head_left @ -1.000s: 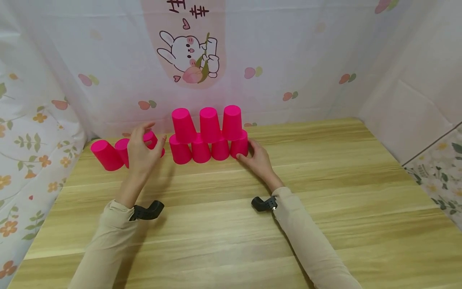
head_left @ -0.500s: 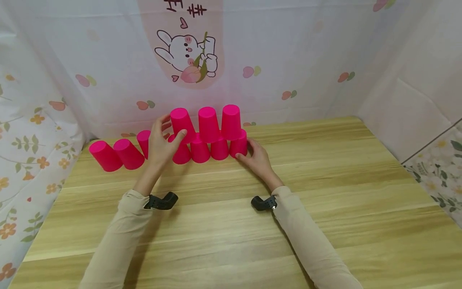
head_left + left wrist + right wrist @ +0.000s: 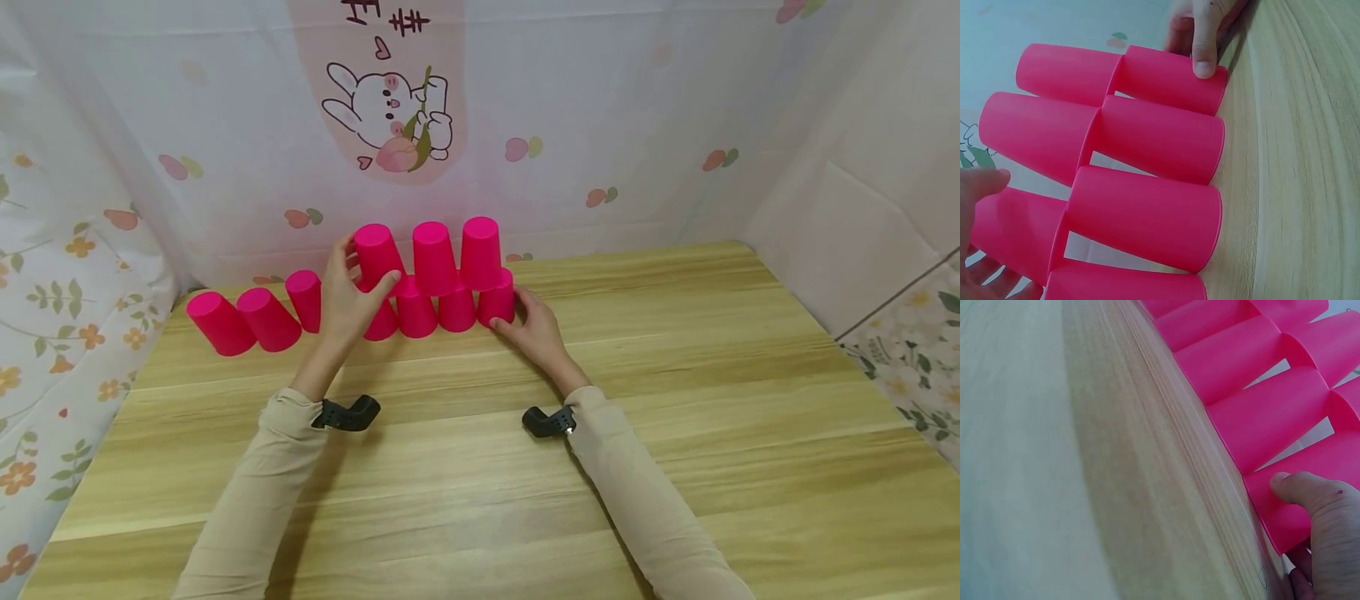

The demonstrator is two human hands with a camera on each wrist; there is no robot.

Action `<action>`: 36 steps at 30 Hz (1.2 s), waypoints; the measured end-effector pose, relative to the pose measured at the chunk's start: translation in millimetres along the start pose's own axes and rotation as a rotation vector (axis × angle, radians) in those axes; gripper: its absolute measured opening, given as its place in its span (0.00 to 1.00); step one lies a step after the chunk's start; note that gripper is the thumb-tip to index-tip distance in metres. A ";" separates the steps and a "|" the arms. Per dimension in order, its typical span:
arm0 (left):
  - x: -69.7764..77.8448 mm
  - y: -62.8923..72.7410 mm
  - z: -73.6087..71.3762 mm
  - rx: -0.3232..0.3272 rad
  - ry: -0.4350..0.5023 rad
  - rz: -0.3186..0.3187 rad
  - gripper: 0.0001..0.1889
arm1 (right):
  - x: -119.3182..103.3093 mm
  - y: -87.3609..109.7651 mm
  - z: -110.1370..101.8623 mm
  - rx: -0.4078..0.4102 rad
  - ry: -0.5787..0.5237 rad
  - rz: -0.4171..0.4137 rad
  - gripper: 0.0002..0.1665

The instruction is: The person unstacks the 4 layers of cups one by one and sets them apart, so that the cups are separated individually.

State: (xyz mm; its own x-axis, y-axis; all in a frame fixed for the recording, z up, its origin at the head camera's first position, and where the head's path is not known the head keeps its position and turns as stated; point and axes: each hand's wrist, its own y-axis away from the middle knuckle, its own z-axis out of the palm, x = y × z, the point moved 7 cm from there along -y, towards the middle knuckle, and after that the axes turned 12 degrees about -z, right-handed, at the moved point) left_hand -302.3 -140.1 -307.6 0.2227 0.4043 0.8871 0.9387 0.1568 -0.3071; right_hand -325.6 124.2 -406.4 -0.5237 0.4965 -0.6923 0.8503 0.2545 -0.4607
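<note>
Pink upside-down cups stand in two tiers in the head view: a bottom row of several, and three above it, each straddling two below. My left hand [image 3: 347, 304] holds the upper-left cup [image 3: 377, 257], thumb in front and fingers round the far side; in the left wrist view its thumb [image 3: 990, 181] lies against that cup [image 3: 1016, 228]. Around the bottom row's right-end cup [image 3: 496, 302] curls my right hand [image 3: 538, 337]. The right wrist view has that thumb on the cup's [image 3: 1285, 512] near side. My left hand partly hides the bottom-left cup [image 3: 381, 322].
Left of the stack stand three more upside-down cups: an outer one [image 3: 221, 325], a middle one [image 3: 270, 321] and one [image 3: 303, 298] partly behind my left hand. A patterned white curtain [image 3: 555, 100] hangs right behind the wooden table [image 3: 480, 475].
My left hand has moved right from the separate cups to the upper-left cup and now holds it. My right hand stays on the bottom-right cup. The stack looks unchanged.
</note>
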 end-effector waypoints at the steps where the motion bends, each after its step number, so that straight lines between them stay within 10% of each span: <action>1: -0.1 0.0 0.3 0.001 -0.002 0.000 0.37 | -0.2 0.0 0.1 -0.001 0.001 0.000 0.37; 36: 0.7 3.3 -6.6 0.049 0.009 0.052 0.34 | -0.1 1.0 0.8 -0.007 0.003 0.019 0.37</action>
State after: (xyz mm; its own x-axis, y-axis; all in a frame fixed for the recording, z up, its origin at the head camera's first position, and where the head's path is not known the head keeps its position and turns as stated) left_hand -297.3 -145.3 -305.7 0.2731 0.4049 0.8726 0.9118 0.1803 -0.3690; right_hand -324.8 123.7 -407.2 -0.5075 0.5040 -0.6989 0.8603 0.2507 -0.4438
